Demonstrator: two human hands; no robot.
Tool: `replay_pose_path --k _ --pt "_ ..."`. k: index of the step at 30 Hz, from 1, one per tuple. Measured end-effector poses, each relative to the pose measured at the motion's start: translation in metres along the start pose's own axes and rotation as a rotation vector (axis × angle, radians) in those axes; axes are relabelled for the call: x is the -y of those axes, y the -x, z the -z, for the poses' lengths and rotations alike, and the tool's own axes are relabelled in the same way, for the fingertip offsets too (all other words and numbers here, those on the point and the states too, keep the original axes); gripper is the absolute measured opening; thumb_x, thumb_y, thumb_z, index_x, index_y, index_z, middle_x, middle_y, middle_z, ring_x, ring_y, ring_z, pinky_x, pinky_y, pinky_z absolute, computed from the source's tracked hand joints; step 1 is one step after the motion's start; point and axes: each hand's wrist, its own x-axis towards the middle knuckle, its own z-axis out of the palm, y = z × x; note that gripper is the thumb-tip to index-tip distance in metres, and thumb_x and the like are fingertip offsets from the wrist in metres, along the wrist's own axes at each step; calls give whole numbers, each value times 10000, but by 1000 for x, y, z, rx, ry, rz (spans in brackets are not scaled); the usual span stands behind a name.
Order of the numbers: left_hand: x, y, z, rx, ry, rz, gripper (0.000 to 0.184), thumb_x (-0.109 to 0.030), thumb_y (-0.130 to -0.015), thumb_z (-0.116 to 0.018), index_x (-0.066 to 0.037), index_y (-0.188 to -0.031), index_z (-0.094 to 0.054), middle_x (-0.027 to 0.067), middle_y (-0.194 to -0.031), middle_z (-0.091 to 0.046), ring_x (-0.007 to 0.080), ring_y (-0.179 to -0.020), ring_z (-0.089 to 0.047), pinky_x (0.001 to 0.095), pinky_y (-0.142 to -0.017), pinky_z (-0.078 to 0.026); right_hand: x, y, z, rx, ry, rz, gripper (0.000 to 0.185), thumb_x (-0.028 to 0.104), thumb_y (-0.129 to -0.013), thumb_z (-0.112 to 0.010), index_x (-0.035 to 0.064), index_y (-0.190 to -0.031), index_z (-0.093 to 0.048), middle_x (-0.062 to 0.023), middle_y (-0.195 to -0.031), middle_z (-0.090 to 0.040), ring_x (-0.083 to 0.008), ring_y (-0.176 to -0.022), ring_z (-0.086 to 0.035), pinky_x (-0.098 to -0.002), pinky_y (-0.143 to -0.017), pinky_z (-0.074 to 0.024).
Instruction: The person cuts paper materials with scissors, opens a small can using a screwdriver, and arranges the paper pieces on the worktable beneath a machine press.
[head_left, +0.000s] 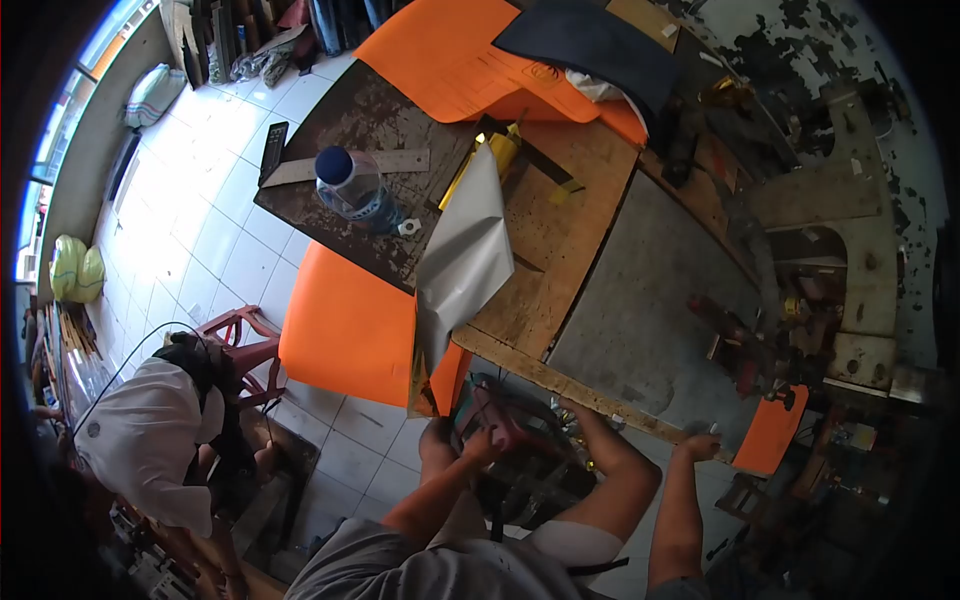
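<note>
My left hand is down between my knees, its fingers curled at the edge of a dark red plastic stool. At the front right edge of the grey metal tabletop, my right hand is closed; a small pale thing shows at its fingertips, too little to name. An orange sheet hangs over the table corner just right of that hand. Left of my knees, a larger orange sheet hangs off the table, and a crumpled silver-grey sheet lies beside it on the wooden part.
A blue-capped plastic bottle and a metal ruler stand and lie on the dark board. More orange sheets cover the far end. Machinery occupies the right side. Another person bends over at left, near a red chair.
</note>
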Motion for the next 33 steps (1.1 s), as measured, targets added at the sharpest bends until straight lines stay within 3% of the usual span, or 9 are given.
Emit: replay_pose_path --k 1,3,6,9,17,19,21,30,33 --pt "-10 -2 -21 -5 -66 -54 835 -456 -894 -693 -152 -1575 -317 185 -1682 -203 410 -1425 -435 502 -1072 -487 21 15 8 -34 18 27 597 429 -1076 -396 -92 -1321 -551 -311 -1331 -568 -428 -1091 -669 -490 -928 -593" --pt "12 -28 -25 -55 -205 4 881 -489 -914 -650 -146 -1615 -242 215 -1684 -187 435 -1485 -341 560 -1143 -391 -21 46 -25 -23 50 3 603 423 -1077 -401 -113 -1302 -560 -315 -1262 -617 -426 -1071 -679 -495 -920 -589" --pt "-10 -22 -81 60 -488 21 1004 -587 -907 -625 -156 -1657 -116 245 -1693 -132 470 -1539 -205 626 -1202 -243 -12 14 -7 -54 75 56 600 429 -1068 -440 -108 -1295 -582 -304 -1237 -647 -429 -1085 -676 -501 -903 -583" --pt "-13 -19 -88 83 -480 29 1118 -693 -885 -592 -184 -1668 23 268 -1702 -46 488 -1565 -53 664 -1215 -113 -22 9 -12 -91 52 93 594 426 -1064 -445 -103 -1296 -587 -305 -1235 -650 -435 -1068 -678 -514 -895 -574" --pt "-28 -21 -106 32 -590 227 1326 -835 -753 -645 -242 -1651 131 282 -1678 180 508 -1560 50 650 -1223 -97 -17 23 -14 -177 48 198 545 397 -1059 -424 -84 -1210 -632 -321 -1156 -620 -462 -1014 -613 -519 -897 -487" --pt "-24 -24 -114 11 -633 258 1331 -829 -746 -664 -263 -1649 135 275 -1668 230 516 -1556 63 645 -1226 -97 -8 31 -11 -183 74 173 531 385 -1060 -412 -69 -1226 -632 -320 -1165 -604 -466 -1082 -566 -529 -960 -441" --pt "-21 -25 -118 16 -618 296 1331 -811 -741 -687 -278 -1650 126 268 -1665 247 511 -1557 70 645 -1225 -111 -6 37 -8 -146 149 148 523 378 -1067 -394 -24 -1354 -566 -248 -1357 -550 -450 -1217 -553 -554 -1018 -436" --pt "-36 -13 -111 -106 -630 250 1295 -743 -764 -731 -255 -1659 67 254 -1665 256 507 -1554 102 648 -1219 -137 8 52 -5 -129 -171 91 598 409 -1067 -326 -25 -1445 -487 -212 -1399 -487 -363 -1343 -487 -496 -1081 -421" --pt "-33 -7 -113 -117 -639 209 1282 -719 -776 -739 -214 -1659 42 256 -1676 213 515 -1553 84 656 -1217 -138 -11 41 1 -49 -470 53 617 427 -1068 -316 -5 -1492 -434 -188 -1520 -427 -331 -1446 -395 -488 -1182 -320"
